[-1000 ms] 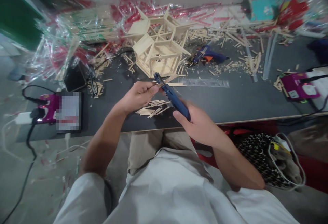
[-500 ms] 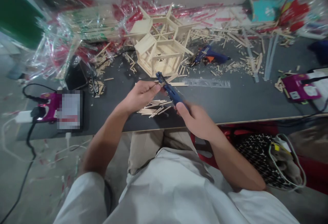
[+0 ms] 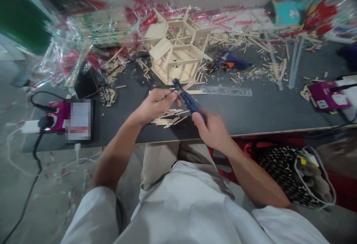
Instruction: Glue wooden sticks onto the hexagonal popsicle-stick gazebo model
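Observation:
My right hand is wrapped round the handle of a blue hand cutter, which points away to the upper left. Close to its jaw, my left hand pinches a thin wooden stick; the exact contact is too small to make out. Below my left fingers lies a loose pile of short sticks on the dark table. Just beyond the cutter stands a pale wooden frame model with six-sided openings and small sloped panels.
A clear ruler lies right of the cutter, with a blue glue gun behind. Stick offcuts and plastic wrap litter the back. At left sit a phone and a purple power strip; another purple strip is at right.
The whole view has shifted slightly. Both hands keep hold of the cutter and stick, in nearly the same place by the model.

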Available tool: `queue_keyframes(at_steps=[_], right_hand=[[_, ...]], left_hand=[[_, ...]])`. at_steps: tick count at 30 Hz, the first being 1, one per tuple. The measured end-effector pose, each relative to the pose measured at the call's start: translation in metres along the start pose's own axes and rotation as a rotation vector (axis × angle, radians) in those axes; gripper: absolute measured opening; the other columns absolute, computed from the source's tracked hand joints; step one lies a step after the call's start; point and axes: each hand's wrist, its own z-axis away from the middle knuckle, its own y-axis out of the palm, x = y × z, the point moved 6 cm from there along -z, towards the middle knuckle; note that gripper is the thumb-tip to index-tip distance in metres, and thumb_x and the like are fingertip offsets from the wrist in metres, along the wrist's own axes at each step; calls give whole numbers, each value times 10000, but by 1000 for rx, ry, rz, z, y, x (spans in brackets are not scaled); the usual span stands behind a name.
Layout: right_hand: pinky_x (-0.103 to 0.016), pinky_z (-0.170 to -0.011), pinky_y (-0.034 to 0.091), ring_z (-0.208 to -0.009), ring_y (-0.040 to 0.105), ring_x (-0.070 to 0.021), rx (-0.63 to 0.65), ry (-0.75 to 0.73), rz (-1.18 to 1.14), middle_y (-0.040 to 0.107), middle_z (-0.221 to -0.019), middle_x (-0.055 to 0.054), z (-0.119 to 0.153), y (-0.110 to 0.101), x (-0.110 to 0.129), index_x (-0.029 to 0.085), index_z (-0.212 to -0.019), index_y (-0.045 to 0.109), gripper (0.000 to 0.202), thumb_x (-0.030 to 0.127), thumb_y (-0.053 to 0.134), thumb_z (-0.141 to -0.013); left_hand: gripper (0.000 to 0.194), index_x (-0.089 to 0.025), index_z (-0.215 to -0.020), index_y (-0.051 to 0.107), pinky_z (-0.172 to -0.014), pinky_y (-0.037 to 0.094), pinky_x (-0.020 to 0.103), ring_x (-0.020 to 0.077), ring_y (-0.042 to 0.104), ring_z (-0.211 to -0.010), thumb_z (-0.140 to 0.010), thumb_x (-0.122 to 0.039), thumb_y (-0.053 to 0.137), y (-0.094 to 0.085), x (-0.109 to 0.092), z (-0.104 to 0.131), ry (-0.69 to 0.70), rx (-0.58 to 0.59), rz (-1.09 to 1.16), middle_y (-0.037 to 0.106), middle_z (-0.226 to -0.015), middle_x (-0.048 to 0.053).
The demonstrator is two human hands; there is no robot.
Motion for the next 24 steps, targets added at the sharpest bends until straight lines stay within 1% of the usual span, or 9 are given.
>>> queue_keyframes(at_steps=[5,10,13,17,20,21,22,24], right_hand=[[-343,-660,337,-691,620,-242,-45,-7,96,680,-745,-107,0,1,-1,237,-799,559,674,733,179,-1050],[-350,-660,306,-720,645,-265,-34,8,183,695,-767,-134,-1,2,-2,213,-850,620,692,703,175,-1051],[-354,-665,306,-731,661,-274,-33,-5,211,709,-784,-149,1,0,-3,203,-856,635,677,677,193,-1052],[-351,-657,315,-709,657,-272,-56,-23,227,715,-776,-153,2,-1,-9,200,-849,638,679,667,192,-1058],[-343,-648,331,-701,645,-264,-46,-37,230,711,-784,-150,1,-1,-12,205,-836,634,699,680,176,-1065],[-342,-644,338,-702,643,-266,-34,-44,226,713,-792,-152,1,-1,-12,202,-851,642,711,689,170,-1065],[-343,-643,349,-703,643,-272,-18,-52,212,717,-803,-151,0,-2,-11,191,-907,662,726,694,163,-1065],[-350,-658,390,-715,651,-286,27,-81,152,729,-831,-142,0,-4,-9,149,-1145,679,756,691,156,-1072]], left_hand=[[522,-147,-793,661,-431,190,237,65,244,-412,-925,-649,710,1,0,1,-17,9,64,332,-448,-82],[524,-139,-792,667,-424,192,236,60,249,-404,-937,-641,714,1,-2,2,-2,13,56,341,-444,-85],[549,-130,-791,667,-423,210,235,62,268,-402,-942,-656,707,4,-3,2,13,36,70,365,-435,-81],[604,-129,-814,665,-407,189,235,62,255,-387,-925,-721,690,10,-3,1,15,77,96,371,-423,-83],[608,-133,-815,660,-405,194,233,61,257,-383,-912,-732,702,9,0,0,-9,70,97,369,-425,-84],[605,-135,-813,658,-406,194,232,61,257,-384,-909,-730,707,9,1,0,-16,63,102,368,-427,-85],[601,-136,-811,656,-406,192,233,61,254,-385,-906,-727,713,8,2,-1,-19,57,110,363,-429,-87],[596,-137,-804,652,-404,187,234,59,247,-388,-901,-721,724,7,3,-1,-16,50,125,353,-431,-91]])
